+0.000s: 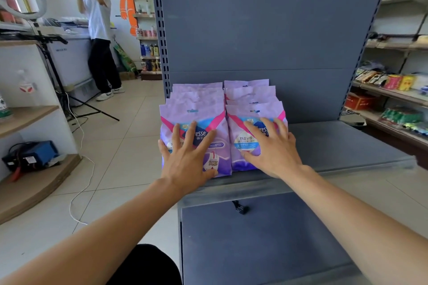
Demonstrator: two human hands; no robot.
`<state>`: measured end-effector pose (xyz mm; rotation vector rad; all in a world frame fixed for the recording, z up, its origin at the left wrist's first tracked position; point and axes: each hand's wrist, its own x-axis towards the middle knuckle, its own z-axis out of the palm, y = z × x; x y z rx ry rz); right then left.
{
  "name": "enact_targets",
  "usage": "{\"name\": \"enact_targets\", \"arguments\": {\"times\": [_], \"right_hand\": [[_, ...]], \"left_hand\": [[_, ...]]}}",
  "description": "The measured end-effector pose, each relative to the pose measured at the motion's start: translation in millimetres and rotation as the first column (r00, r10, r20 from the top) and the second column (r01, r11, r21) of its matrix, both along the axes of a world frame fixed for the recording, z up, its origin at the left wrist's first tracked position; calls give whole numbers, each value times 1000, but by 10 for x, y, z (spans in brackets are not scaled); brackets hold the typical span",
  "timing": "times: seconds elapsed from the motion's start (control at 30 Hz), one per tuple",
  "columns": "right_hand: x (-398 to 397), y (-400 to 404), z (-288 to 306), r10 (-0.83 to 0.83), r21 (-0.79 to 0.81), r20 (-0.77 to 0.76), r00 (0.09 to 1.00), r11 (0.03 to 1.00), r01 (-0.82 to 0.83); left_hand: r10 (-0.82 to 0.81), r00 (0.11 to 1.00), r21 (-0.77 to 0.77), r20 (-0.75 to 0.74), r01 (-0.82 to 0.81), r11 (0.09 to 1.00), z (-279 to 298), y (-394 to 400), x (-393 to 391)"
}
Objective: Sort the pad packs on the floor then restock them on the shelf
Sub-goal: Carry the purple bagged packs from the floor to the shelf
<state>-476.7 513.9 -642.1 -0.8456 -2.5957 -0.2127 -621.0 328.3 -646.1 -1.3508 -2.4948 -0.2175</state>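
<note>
Two rows of lilac pad packs stand upright on the left part of the grey shelf (347, 146), several packs deep. My left hand (185, 159) lies flat with spread fingers against the front pack of the left row (199, 113). My right hand (271, 146) presses flat, fingers apart, on the front pack of the right row (254, 111). Neither hand grips a pack. The two rows touch side by side. No packs show on the floor in this view.
The shelf's right half is bare, and a lower grey shelf (266, 238) juts out below. A person (99, 25) stands at the back left by a freezer (71, 62). A tripod (60, 81), a white cable (78, 192) and wooden shelving (34, 183) are on the left; stocked shelves (393, 90) on the right.
</note>
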Motion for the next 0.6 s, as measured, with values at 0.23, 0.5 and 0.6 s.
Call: {"name": "enact_targets", "arguments": {"times": [0.23,0.5,0.6], "right_hand": [[326,-240,-100,-4,-21,-91,996,1000,2],[1517,-390,-500,-231,-58,-19,973,972,229],[1939,-444,-548,-373,-178,172,912,898,402]], "left_hand": [[-67,994,113,-90,77,991,32,38,328],[-607,794,91,-12,606,790,25,491,1358],[-630,770,-34,105,636,771,-154,712,1657]]}}
